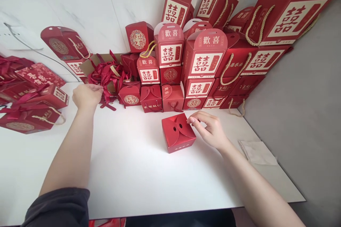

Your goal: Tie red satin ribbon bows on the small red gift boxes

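- Right hand (209, 127): fingers loosely curled, thumb and index tips at the right edge of the red box; no grip visible. Light contact or small gap, can't tell which.
- Left hand (87, 96): fingers bent at the near edge of the ribbon pile. Tips face away; can't tell whether they pinch a ribbon.
- Red box (179, 134): on the table, between the hands, closer to the right. Curved top flaps folded over, two dark holes showing. Lettering on near side too small to read.
- Red ribbons (110, 72): tangled heap spilling out of a cardboard carton (87, 64); most of the carton is hidden under them.
- Stacked gift boxes (205, 64): red, behind the red box, some with gold rope handles. Rear ones partly blocked; upper right one cut by the frame.
- Ribboned boxes (39, 117): at left, running out of frame.
- White table (128, 173): flat white item (258, 152) at right, probably a cloth or tissue.
- Dark sleeve (58, 207): left arm, cropped at bottom.
- Red item (106, 223) below the table's near edge: mostly cut off, unidentifiable.
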Demonstrator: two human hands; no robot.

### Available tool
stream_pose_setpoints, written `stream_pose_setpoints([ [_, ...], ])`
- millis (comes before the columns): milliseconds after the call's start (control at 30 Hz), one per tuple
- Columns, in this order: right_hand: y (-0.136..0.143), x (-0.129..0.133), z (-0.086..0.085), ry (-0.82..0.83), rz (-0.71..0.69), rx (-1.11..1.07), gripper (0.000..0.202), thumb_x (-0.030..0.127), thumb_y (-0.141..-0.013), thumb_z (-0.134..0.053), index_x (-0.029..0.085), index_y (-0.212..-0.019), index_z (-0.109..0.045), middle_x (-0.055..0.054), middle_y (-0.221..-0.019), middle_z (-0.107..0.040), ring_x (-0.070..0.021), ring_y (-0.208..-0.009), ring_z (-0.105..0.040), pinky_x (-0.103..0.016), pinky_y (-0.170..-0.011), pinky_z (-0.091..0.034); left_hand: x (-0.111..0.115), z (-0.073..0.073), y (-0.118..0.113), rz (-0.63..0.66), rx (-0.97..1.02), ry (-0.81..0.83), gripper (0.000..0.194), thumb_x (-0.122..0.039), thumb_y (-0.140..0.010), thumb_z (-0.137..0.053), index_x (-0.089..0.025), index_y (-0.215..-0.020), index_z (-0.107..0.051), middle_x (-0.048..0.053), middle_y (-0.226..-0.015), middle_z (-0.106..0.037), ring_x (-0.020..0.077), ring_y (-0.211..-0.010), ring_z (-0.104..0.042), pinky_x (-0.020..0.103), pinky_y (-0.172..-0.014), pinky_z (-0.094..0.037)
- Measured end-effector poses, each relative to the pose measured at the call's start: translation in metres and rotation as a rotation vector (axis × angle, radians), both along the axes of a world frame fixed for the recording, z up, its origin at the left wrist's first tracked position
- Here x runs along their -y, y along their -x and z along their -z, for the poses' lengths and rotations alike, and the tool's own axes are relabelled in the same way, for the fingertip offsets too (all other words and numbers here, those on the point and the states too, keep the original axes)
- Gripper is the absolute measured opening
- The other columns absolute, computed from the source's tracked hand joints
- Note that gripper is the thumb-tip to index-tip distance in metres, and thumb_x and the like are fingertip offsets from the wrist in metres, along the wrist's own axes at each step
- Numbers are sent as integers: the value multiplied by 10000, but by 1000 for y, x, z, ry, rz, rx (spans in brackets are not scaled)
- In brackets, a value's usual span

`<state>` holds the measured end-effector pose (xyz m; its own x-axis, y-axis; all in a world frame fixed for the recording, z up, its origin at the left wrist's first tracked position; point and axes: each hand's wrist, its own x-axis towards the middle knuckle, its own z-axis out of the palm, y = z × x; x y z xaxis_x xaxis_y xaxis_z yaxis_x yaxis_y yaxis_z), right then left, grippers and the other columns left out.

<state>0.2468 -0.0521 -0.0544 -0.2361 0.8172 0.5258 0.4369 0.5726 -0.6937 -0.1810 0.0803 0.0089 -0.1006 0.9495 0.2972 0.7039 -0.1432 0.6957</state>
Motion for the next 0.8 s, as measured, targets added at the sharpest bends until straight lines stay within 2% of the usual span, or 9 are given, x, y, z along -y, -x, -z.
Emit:
stream_pose_setpoints([
  [100, 0, 0, 0, -15, -2, 7, 221, 276, -975, -494, 213, -832, -649, -49, -800, -671, -184, -754, -616, -312, -700, -494, 7, -11, 0, -277, 63, -146, 185, -223, -745, -643, -169, -918, -611, -103, -649, -580, 121, -778, -480, 281, -784, -368],
  [167, 0, 0, 0, -38, -7, 19, 197, 247, -969, -501, 212, -837, -643, -49, -802, -668, -184, -756, -617, -316, -704, -491, 14, -25, -9, -308, 124, -180, 318, -201, -769, -632, -184, -1084, -603, -98, -736, -617, 101, -763, -510, 284, -812, -437],
  [233, 0, 0, 0, -76, -8, 32, 167, 212, -958, -509, 211, -854, -639, -50, -811, -667, -187, -764, -618, -324, -711, -491, 27, -42, -24, -218, 229, -172, 396, -178, -797, -602, -203, -1192, -595, -83, -781, -655, 87, -768, -560, 286, -834, -499],
  [267, 0, 1, -1, -107, -2, 37, 149, 193, -950, -516, 211, -867, -639, -52, -820, -670, -190, -773, -620, -332, -722, -492, 36, -51, -35, -106, 365, -161, 397, -159, -797, -600, -191, -1192, -621, -63, -809, -685, 87, -781, -578, 295, -862, -509],
  [333, 2, 2, -2, -184, 15, 43, 121, 156, -928, -536, 215, -912, -640, -59, -853, -682, -203, -803, -624, -357, -753, -496, 57, -65, -60, 118, 539, -127, 305, -139, -794, -608, -122, -1087, -694, -9, -882, -735, 109, -811, -622, 326, -887, -524],
  [400, 5, 5, -3, -262, 26, 48, 159, 122, -905, -549, 228, -984, -637, -63, -891, -695, -217, -823, -629, -385, -773, -500, 79, -70, -89, 270, 586, 1, 277, -130, -763, -646, -119, -1025, -738, 28, -850, -760, 139, -744, -652, 342, -788, -558],
  [500, 13, 12, -6, -352, 16, 31, 312, 86, -887, -553, 266, -1136, -607, -64, -958, -708, -227, -835, -644, -406, -774, -515, 104, -57, -134, 435, 485, 154, 299, -203, -722, -762, -172, -1019, -764, 53, -906, -777, 171, -733, -691, 341, -732, -585],
  [667, 28, 22, -8, -342, 16, -49, 550, 114, -863, -641, 307, -1355, -491, -71, -1048, -699, -227, -906, -657, -405, -814, -542, 119, -14, -195, 550, 475, 333, 310, -265, -755, -757, -196, -1058, -756, 66, -1036, -764, 225, -961, -716, 375, -930, -573],
  [800, 31, 23, -9, -205, -5, -194, 248, 158, -899, -615, 280, -1103, -687, -53, -951, -726, -202, -854, -676, -359, -767, -558, 122, 5, -211, 631, 343, 292, 262, -308, -797, -710, -195, -1028, -760, 65, -976, -747, 209, -911, -704, 351, -878, -577],
])
